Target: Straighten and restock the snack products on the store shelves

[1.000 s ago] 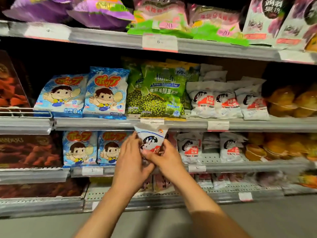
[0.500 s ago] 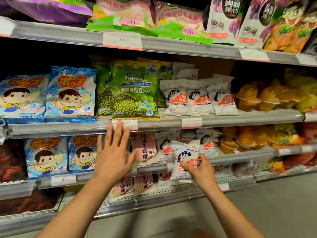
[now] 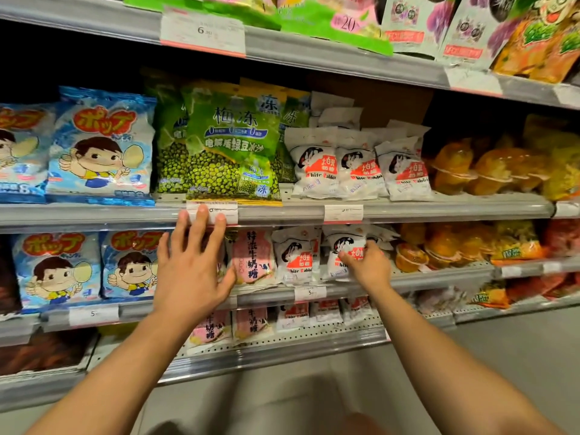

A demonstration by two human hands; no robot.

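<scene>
While a second ago both hands held a White Rabbit candy bag (image 3: 340,255) in mid-air, it now stands on the middle shelf (image 3: 439,277), pinched by the right hand (image 3: 367,265). The left hand (image 3: 191,271), fingers spread, holds nothing. One bag looks restocked.

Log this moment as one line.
left hand: open, fingertips at shelf-edge price tag | right hand: holds white rabbit-print candy bag on shelf | step: seating bag
</scene>
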